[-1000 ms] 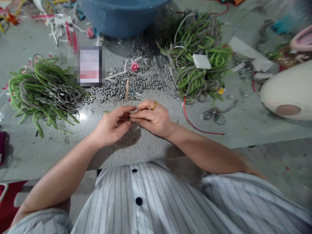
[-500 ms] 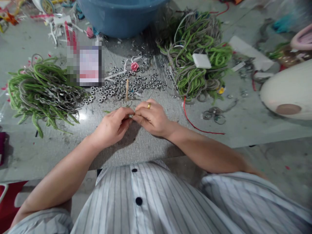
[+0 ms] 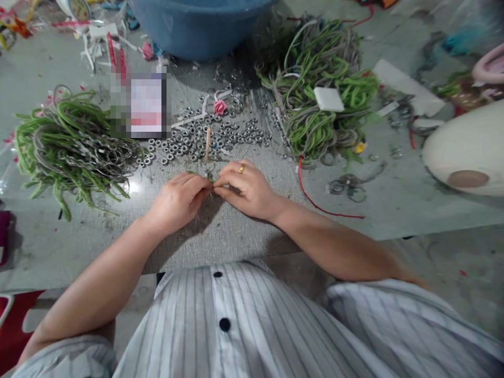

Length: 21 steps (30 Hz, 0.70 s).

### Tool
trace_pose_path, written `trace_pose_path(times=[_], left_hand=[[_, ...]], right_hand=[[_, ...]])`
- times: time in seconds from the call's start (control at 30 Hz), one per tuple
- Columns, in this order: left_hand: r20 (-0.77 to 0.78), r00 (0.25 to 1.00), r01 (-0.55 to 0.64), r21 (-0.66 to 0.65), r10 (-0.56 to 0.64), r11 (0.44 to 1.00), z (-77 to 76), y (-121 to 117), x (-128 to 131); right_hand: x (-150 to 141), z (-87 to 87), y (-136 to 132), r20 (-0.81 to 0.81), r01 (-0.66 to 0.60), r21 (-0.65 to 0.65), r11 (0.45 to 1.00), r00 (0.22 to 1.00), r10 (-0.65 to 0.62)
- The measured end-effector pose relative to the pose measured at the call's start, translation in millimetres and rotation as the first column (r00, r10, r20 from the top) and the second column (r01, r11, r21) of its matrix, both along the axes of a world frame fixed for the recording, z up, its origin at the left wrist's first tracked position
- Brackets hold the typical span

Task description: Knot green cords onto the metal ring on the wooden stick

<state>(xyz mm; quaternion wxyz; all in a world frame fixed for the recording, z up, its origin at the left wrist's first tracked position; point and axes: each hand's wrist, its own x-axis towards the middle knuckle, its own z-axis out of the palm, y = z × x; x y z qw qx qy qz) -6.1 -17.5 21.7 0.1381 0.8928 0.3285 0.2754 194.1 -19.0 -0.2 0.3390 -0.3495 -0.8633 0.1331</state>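
Note:
My left hand [image 3: 177, 201] and my right hand [image 3: 248, 190], which wears a gold ring, meet fingertip to fingertip low over the table. Both are closed in a pinch on a thin green cord [image 3: 210, 176]; bits of it show just behind the fingers, but most is hidden. Right behind the hands a thin wooden stick [image 3: 208, 144] stands upright. Small metal nuts [image 3: 183, 139] lie scattered around and beyond it. A pink fabric rose [image 3: 219, 107] rests among them.
To the left lies a heap of green and grey cords with metal rings [image 3: 74, 147]; another cord pile [image 3: 315, 126] is at right, near a red string [image 3: 311, 202]. A phone-like screen [image 3: 146, 102], a blue basin [image 3: 200, 31] and a cream rounded object [image 3: 468, 147] stand around.
My left hand has turned slightly, its fingers now more over the cord. The green end left of it has shifted toward the fingertips. My right hand stays nearly in place.

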Motion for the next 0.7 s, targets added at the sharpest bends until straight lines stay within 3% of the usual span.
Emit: trace_pose_path(times=[0.13, 0.43, 0.7], left_hand=[[-0.037, 0.999, 0.022, 0.010, -0.022, 1.000, -1.4, 2.0, -1.3], [-0.051, 0.998, 0.042, -0.118, -0.049, 0.992, -1.5, 3.2, -2.9], [-0.067, 0.996, 0.042, -0.158, -0.054, 0.987, -0.6, 3.1, -2.4]], right_hand=[[1.0, -1.6, 0.4, -0.008, -0.026, 0.019, 0.999, 1.000, 0.027], [2.2, -4.9, 1.7, 0.031, -0.055, -0.029, 0.998, 0.998, 0.056], [2.0, -6.6, 1.3, 0.040, -0.060, -0.075, 0.995, 0.997, 0.063]])
